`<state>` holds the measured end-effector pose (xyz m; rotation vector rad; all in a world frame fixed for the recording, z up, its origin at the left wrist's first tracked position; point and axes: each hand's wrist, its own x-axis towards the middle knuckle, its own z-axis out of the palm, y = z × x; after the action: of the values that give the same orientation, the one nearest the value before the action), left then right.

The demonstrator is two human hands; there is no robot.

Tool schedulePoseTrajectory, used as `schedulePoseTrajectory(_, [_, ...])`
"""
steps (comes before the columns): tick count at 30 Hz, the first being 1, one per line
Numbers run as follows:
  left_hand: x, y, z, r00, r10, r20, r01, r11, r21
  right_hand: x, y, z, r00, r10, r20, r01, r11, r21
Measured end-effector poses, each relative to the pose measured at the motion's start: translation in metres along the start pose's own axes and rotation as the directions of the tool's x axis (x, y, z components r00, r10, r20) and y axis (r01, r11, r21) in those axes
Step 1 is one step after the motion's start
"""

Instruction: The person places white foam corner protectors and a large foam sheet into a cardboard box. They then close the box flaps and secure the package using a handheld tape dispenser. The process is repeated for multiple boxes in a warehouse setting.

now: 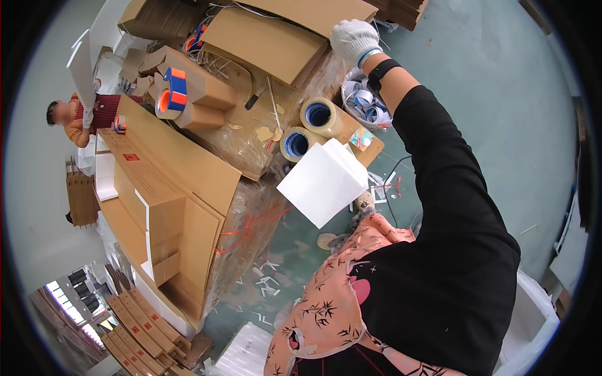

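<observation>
One gloved right hand reached up at twelve o'clock, touching flat cardboard. Its grip was hidden. A white foam block sat nearer, at six o'clock from it; the left hand was unseen.

Two rolls of clear tape lie side by side on the plastic-wrapped pallet. Left of them sits an orange-and-blue tape dispenser on small cartons. Farther left, a long flat carton slopes downward.

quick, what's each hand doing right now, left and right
Left hand: not in view, so it cannot be told.
Right hand: white-gloved, reaching over the flat cardboard sheets; whether it grips anything cannot be told.
</observation>
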<state>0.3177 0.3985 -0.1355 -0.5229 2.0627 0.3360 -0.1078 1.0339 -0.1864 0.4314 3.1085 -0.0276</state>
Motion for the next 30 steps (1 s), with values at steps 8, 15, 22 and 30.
schedulePoseTrajectory(8, [0.019,-0.048,-0.004,0.996,0.087,-0.026,-0.085,0.993,0.084,-0.004,-0.003,0.033,0.931,0.241,-0.273,-0.245,0.969,0.021])
schedulePoseTrajectory(15, [0.032,-0.122,0.052,0.891,0.371,0.263,-0.435,0.862,0.259,-0.021,-0.037,-0.002,0.906,0.017,-0.423,-0.056,0.995,-0.08])
schedulePoseTrajectory(22, [-0.003,-0.045,0.034,0.99,-0.107,0.09,0.111,0.993,-0.037,-0.041,-0.034,0.015,0.87,-0.08,-0.486,0.049,0.996,-0.075])
schedulePoseTrajectory(30, [0.006,-0.116,0.09,0.909,0.413,0.056,-0.411,0.864,0.291,-0.039,-0.018,0.033,0.889,0.239,-0.391,-0.28,0.959,-0.051])
